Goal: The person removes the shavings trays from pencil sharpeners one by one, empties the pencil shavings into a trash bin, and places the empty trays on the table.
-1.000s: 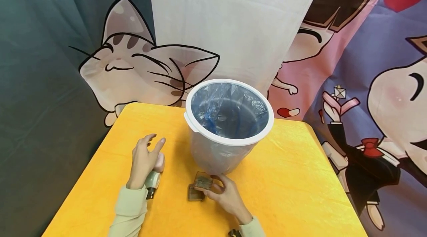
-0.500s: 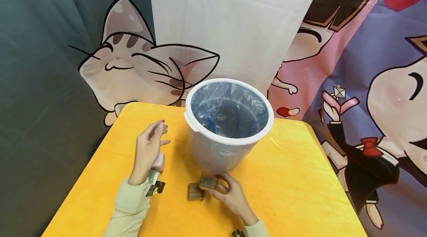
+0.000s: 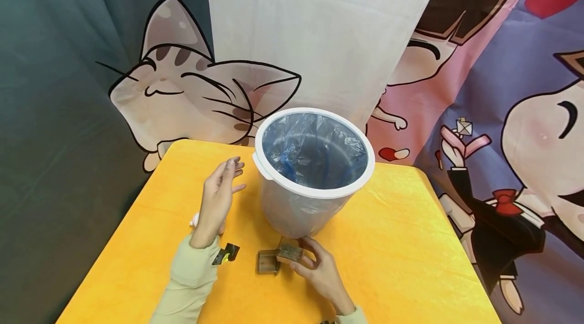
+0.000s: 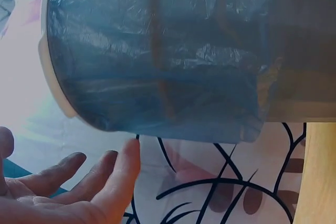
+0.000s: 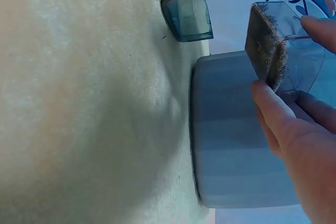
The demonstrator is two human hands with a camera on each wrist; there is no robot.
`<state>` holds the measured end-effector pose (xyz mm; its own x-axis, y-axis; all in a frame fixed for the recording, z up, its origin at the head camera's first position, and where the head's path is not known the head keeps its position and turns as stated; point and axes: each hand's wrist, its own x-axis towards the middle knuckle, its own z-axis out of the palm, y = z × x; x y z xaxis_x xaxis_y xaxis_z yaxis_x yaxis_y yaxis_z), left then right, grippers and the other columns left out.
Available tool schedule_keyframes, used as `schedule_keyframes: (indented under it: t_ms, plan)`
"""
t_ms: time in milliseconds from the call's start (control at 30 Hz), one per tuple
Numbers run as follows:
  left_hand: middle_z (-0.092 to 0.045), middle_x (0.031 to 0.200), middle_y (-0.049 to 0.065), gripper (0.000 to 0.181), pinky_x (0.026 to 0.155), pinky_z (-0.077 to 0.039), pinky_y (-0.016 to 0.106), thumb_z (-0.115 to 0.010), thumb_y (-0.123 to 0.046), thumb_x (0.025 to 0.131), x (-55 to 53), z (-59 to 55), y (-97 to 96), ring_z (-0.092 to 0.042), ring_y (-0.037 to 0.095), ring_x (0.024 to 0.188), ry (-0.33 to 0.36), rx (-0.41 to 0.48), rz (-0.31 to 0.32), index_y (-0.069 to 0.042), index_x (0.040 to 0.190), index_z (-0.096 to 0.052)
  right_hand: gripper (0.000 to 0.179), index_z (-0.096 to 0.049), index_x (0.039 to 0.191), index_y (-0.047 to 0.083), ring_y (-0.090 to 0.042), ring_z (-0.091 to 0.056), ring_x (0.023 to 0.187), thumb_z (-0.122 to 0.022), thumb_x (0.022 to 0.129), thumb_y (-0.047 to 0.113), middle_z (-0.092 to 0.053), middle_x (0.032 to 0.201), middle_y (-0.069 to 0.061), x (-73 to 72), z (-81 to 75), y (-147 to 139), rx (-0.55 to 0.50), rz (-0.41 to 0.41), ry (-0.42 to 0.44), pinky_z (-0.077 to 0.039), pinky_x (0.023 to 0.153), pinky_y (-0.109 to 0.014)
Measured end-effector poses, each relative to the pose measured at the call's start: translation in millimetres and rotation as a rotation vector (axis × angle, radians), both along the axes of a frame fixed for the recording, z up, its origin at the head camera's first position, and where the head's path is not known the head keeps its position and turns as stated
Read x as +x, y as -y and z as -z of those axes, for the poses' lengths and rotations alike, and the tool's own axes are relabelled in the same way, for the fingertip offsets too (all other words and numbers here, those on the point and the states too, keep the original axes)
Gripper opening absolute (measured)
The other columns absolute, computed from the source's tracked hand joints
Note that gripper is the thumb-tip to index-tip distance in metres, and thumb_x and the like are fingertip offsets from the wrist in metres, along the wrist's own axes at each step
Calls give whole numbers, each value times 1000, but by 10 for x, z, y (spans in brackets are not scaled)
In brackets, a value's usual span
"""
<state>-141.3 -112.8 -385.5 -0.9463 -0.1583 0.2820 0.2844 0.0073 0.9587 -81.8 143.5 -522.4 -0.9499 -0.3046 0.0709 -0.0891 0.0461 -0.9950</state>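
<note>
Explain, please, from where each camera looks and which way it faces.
Head: worn on the head, looks forward and down at the bin and yellow table; left hand, right hand and sleeves show.
Left wrist: worn there, faces the bin's lined side; left hand's fingers show.
Right wrist: worn there, faces the held box, bin and table; mainly the right hand shows.
Shared: head and right wrist both show the held box.

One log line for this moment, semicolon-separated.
right hand: holds clear container; left hand: empty, near lined bin; second container: on yellow table
</note>
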Motion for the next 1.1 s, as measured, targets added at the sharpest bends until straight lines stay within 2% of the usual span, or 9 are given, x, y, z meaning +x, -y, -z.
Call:
schedule_keyframes:
  t_ms: [133,233,400,667,833,933,1100]
  plan:
    - [-52,127,13,49,83,-51,38,-43,-41,95,-23,-14,-60,-50,22,115,-8,-57,18,-8,131,-48,63,-46,131,5,-41,-44,119,-73,75,3,-41,132,-27,5,129,-45,-50,7,19,-48,87,-32]
    - [-50,130,11,52,85,-50,38,-47,-41,94,-44,-25,-105,-50,21,116,3,-118,29,-9,134,-45,63,-45,131,4,-42,-45,117,-74,75,3,-40,133,-28,12,161,-71,-74,4,12,-48,88,-32]
    - [-48,132,8,57,89,-47,38,-49,-45,92,-88,-50,-190,-47,21,119,35,-181,40,-9,135,-43,64,-42,132,-1,-46,-38,121,-72,76,1,-39,134,-28,20,172,-121,-102,-17,3,-46,91,-34]
    - [-46,131,10,60,96,-41,44,-51,-45,90,-139,-96,-348,-43,26,122,37,-195,61,-8,136,-40,65,-39,134,-3,-46,-35,123,-71,76,0,-37,135,-27,12,147,-205,-109,-34,23,-43,94,-35]
    - [-43,134,9,66,102,-32,46,-52,-50,88,-119,-103,-417,-39,25,125,48,-228,8,-10,138,-36,64,-42,132,1,-44,-32,126,-72,75,1,-38,135,-23,6,129,-233,-103,3,50,-42,95,-32]
    - [-43,133,8,68,102,-32,45,-53,-53,87,-123,-99,-442,-39,23,124,57,-220,-17,-11,137,-37,64,-43,132,1,-44,-32,126,-73,75,1,-40,135,-22,12,133,-256,-90,27,50,-42,95,-31]
    - [-40,133,9,67,99,-36,45,-55,-51,86,-143,-80,-464,-39,24,123,60,-203,-15,-11,137,-36,64,-40,132,-6,-45,-33,124,-71,76,-1,-39,134,-25,20,142,-296,-94,34,28,-43,94,-32]
